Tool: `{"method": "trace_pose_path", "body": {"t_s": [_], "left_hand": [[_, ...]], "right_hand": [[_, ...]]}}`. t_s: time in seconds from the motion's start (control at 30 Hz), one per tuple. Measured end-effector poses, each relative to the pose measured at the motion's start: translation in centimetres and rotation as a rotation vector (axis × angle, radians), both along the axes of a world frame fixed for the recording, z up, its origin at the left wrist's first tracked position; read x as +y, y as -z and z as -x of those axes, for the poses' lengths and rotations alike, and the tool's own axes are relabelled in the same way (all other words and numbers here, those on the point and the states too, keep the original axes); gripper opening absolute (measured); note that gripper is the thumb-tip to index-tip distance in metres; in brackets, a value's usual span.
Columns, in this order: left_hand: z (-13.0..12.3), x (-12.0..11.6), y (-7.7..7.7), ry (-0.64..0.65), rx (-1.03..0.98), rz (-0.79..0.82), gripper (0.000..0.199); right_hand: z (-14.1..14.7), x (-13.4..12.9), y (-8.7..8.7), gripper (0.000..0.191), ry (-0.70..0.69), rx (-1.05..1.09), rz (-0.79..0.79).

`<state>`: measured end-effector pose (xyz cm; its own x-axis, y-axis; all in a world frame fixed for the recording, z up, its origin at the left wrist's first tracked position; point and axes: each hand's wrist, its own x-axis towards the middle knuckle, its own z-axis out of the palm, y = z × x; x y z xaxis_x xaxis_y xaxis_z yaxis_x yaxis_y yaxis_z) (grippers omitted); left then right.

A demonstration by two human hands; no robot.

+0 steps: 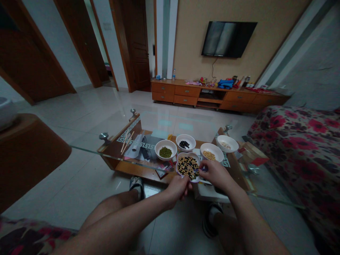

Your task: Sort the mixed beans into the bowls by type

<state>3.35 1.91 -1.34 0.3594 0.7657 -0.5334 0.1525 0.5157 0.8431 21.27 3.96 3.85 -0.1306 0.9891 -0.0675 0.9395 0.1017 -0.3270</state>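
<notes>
A shallow purple-rimmed bowl [177, 169] holds mixed black and pale yellow beans [188, 165] on the glass table. My left hand [178, 189] is closed at its front rim, the thumb over the edge and the other fingers curled below. Over the right side of the same bowl, my right hand [214, 173] has its fingertips pinched together; whatever they hold is too small to make out. Around it stand a white bowl of green beans [165, 152], one of black beans [184, 144], one of yellow beans [209, 155] and one with a few pale pieces [226, 145].
Chopsticks [127, 142] lie on the left of the glass table [87, 150], whose front edge crosses before my knees. A cardboard box [252, 154] is at the right, by a flower-patterned sofa [300, 138]. Beyond are a low cabinet [187, 92] and a wall television [228, 39].
</notes>
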Motion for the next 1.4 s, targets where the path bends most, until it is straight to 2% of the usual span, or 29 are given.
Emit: {"method": "trace_pose_path", "body": {"t_s": [0.4,0.6,0.7,0.83,1.0,1.17,1.4], "left_hand": [[0.0,-0.1,-0.3,-0.002,0.003,0.006,0.034],[0.0,-0.1,-0.2,-0.004,0.001,0.006,0.034],[0.0,0.0,-0.1,-0.004,-0.001,0.015,0.033],[0.0,0.1,0.1,0.001,-0.003,0.025,0.032],[-0.1,0.1,0.3,0.001,-0.020,0.017,0.032],[0.0,0.1,0.1,0.006,-0.033,0.023,0.030],[0.1,-0.1,0.2,-0.002,-0.018,0.016,0.031]], "right_hand": [[-0.1,0.0,0.2,0.017,-0.013,0.027,-0.033],[-0.5,0.1,0.0,0.020,0.022,0.081,-0.129],[-0.9,0.1,-0.3,0.021,0.141,0.067,-0.250],[-1.8,0.0,-0.8,0.027,0.419,-0.010,-0.419],[-2.6,-0.3,-1.3,0.034,0.669,-0.116,-0.418],[-2.5,-0.6,-2.1,0.037,0.742,-0.120,-0.377],[-2.5,-0.1,-1.4,0.036,0.685,-0.096,-0.322]]}}
